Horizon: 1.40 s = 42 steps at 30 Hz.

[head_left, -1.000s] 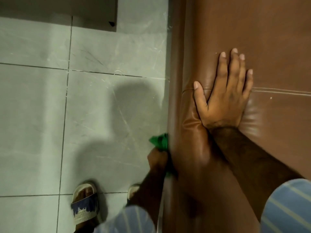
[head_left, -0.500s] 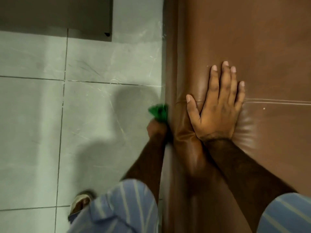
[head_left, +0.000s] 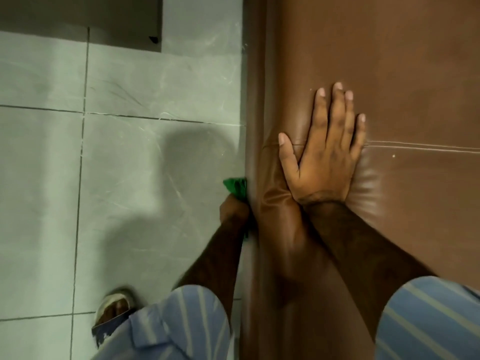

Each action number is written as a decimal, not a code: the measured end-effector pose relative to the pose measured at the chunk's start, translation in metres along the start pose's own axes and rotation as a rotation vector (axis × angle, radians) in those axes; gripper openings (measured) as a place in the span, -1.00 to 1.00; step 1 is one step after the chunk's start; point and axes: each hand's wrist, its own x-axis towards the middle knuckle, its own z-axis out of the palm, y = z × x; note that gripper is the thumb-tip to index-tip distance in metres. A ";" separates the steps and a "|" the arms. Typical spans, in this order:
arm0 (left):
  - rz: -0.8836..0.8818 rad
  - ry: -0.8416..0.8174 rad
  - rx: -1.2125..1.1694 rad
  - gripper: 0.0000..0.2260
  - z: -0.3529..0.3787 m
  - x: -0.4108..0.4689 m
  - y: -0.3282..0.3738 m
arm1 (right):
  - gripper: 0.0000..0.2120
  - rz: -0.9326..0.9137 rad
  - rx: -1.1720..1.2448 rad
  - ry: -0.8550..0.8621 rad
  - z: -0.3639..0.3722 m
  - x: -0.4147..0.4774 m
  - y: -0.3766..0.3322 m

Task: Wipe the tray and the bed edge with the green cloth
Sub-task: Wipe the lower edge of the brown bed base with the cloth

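Starting at the left, grey floor tiles [head_left: 124, 178] fill that side of the view, crossed by dark grout lines and pale scratch marks, with a darker grey panel [head_left: 78, 19] along the top edge. A soft shadow falls across the tiles near the middle. Low down, a foot in a sandal [head_left: 114, 310] stands on the floor, partly covered by a blue striped sleeve [head_left: 168, 326].

From that sleeve the forearm reaches up to the left hand [head_left: 233, 209], whose grip is closed around the green cloth [head_left: 236, 187]. A bunched corner of the cloth sticks out above the knuckles, and a thin strip of green shows below the hand. Hand and cloth are pressed against the vertical side of the brown leather bed edge [head_left: 255, 100], just where it drops toward the floor.

Further right, the rounded padding of the bed edge is creased and dented beside the right hand [head_left: 324, 162]. That hand lies flat on the leather top, fingers straight and close together, thumb spread out to the left, gripping nothing. A stitched seam [head_left: 420, 148] runs away from under the fingers to the right border. The right forearm slants down to a second striped sleeve [head_left: 428, 320] in the lower right corner.
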 end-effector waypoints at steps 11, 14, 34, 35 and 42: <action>-0.106 -0.061 -0.079 -0.86 0.006 -0.095 -0.148 | -0.22 0.023 0.003 0.015 -0.004 0.002 -0.004; -0.103 0.058 -0.120 -0.77 0.010 -0.075 -0.105 | -0.23 0.028 -0.002 0.008 -0.007 0.006 -0.005; 0.568 0.207 0.576 -0.73 -0.328 -0.177 0.036 | -0.08 0.196 0.235 -0.700 -0.147 0.035 -0.166; 0.583 0.230 0.608 -0.73 -0.350 -0.182 0.051 | -0.11 0.164 0.272 -0.723 -0.156 0.050 -0.180; 0.654 0.427 0.733 -0.67 -0.476 -0.176 0.176 | -0.18 0.042 0.457 -0.728 -0.182 0.175 -0.260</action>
